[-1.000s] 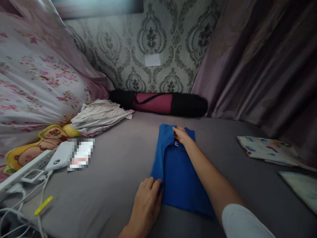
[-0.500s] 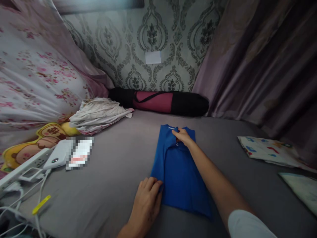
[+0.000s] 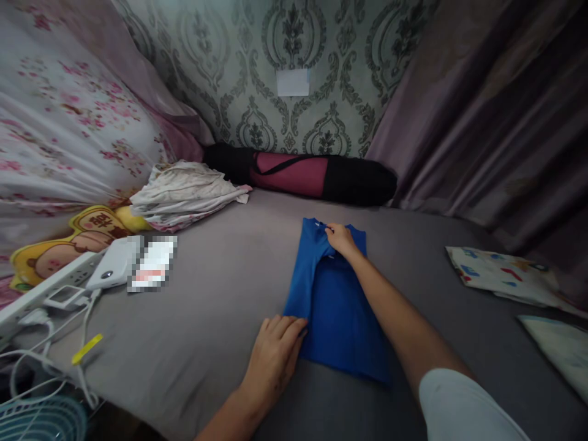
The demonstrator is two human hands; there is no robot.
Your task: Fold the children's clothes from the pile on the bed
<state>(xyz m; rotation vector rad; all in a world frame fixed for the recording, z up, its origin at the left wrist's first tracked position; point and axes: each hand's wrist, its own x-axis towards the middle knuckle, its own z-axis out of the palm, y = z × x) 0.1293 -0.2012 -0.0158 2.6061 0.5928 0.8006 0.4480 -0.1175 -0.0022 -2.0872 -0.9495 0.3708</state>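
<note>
A blue shirt point(image 3: 344, 312) lies on the grey bed sheet point(image 3: 215, 275), its left side folded inward over the body. Near the collar, my right hand point(image 3: 340, 239) pinches the fabric with thumb and fingers, and the forearm crosses the shirt's right side. My left hand point(image 3: 278, 343) is closed on the folded left edge, low down toward the hem. The fingertips of that hand are partly hidden against the cloth.
A black and maroon long bag point(image 3: 294, 174) lies along the wall. Crumpled pale cloths point(image 3: 184, 193), a yellow cushion point(image 3: 59, 251), a power strip point(image 3: 50, 291), a white device point(image 3: 114, 263) and cables are at left. Folded printed cloth point(image 3: 500, 272) lies at right.
My right hand has shifted slightly at the collar, and the folded flap there lies changed, with more of it spread. My left hand stays at the left edge. The camera view has tilted down.
</note>
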